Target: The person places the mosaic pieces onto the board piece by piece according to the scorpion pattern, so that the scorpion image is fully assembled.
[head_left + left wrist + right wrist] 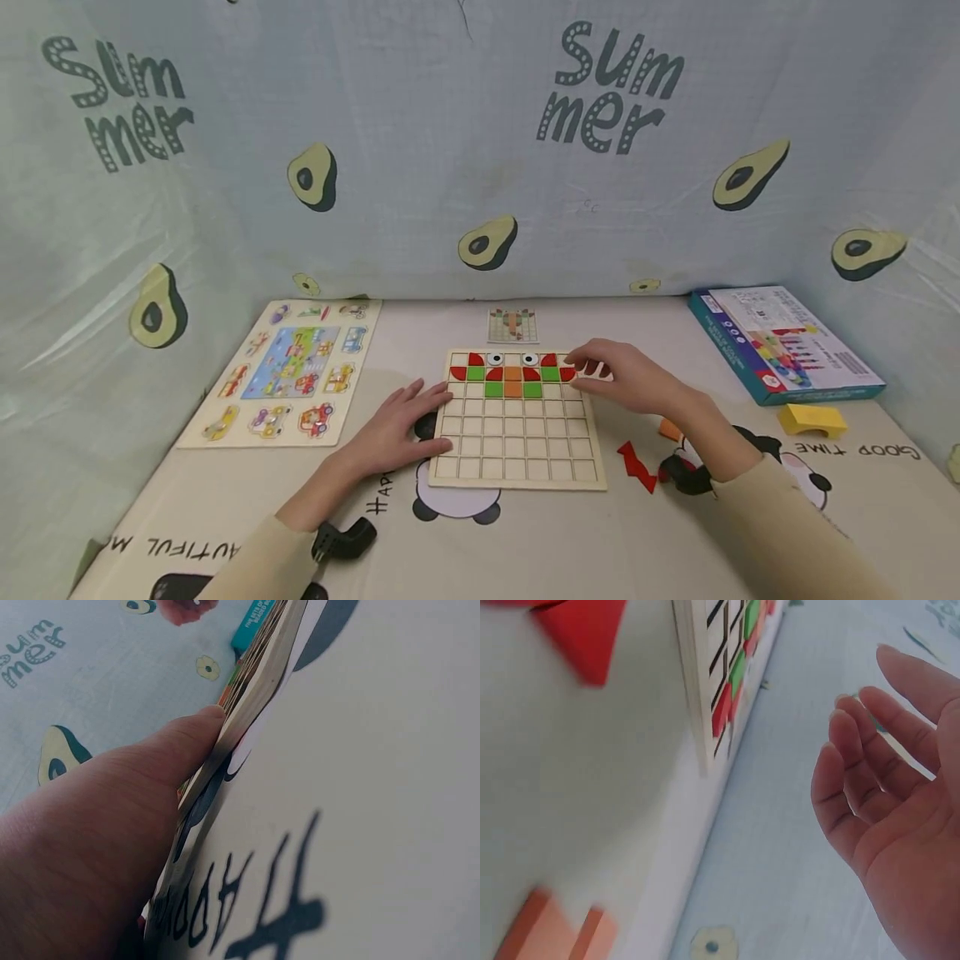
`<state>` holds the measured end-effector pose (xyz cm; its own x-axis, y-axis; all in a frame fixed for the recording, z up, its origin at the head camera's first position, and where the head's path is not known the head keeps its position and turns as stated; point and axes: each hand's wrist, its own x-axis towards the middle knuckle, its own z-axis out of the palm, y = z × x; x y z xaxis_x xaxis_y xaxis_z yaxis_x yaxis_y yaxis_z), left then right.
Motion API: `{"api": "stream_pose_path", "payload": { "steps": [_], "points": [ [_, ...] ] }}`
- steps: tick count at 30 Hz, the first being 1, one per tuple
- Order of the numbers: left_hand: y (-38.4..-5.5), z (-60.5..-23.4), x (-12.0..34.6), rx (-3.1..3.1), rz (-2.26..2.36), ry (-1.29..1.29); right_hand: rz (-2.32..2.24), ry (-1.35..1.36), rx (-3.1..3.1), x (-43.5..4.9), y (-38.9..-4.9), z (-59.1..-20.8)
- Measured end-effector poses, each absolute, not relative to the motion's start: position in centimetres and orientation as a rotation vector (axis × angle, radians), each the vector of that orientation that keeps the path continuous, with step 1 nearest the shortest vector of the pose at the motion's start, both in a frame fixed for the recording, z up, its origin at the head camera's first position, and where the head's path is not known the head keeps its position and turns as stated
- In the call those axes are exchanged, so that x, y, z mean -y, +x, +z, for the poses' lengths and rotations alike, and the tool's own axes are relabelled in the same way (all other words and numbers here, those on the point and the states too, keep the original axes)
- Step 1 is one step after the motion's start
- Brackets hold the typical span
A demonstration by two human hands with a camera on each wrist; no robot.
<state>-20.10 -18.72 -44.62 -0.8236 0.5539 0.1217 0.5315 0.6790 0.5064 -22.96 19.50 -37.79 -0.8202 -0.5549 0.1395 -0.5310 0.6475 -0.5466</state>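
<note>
A wooden grid board [517, 446] lies in the middle of the table, its top rows filled with red, green, orange and eye-printed pieces [513, 375]. My left hand [386, 429] rests at the board's left side, fingers extended; in the left wrist view its thumb [187, 742] touches the board edge. Over the upper right corner hovers my right hand [633, 377], fingers loosely bent. The right wrist view shows nothing in that hand [900, 787]. A red quarter-shaped piece [567, 374] sits in the grid just beside its fingertips.
Behind the board lies a small pattern card [513, 326]. Red pieces [636, 467] and an orange piece [670, 429] are near the right forearm. A picture puzzle [288, 367] lies left; a box [787, 342] and yellow arch block [812, 420] are at right.
</note>
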Motion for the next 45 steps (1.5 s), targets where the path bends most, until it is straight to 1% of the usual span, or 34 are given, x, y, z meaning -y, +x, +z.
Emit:
{"api": "stream_pose_path", "payload": {
  "steps": [11, 21, 34, 45],
  "points": [
    [-20.2, -44.3, 18.7, -2.83, 0.828, 0.913, -0.985, -0.858, -2.879, -23.9, -20.0, -38.2],
    [-20.1, -44.8, 18.7, -2.841, 0.837, 0.913, -1.029, -0.782, -2.874, -25.9, -19.5, -39.4],
    [-20.1, -44.4, 18.6, -2.853, 0.821, 0.926, -1.027, -0.747, -2.816, -26.4, -18.8, -40.2],
    [-19.9, -44.2, 18.5, -2.838, 0.823, 0.894, -0.981, -0.836, -2.716, -26.3, -18.2, -40.0]
  ]
}}
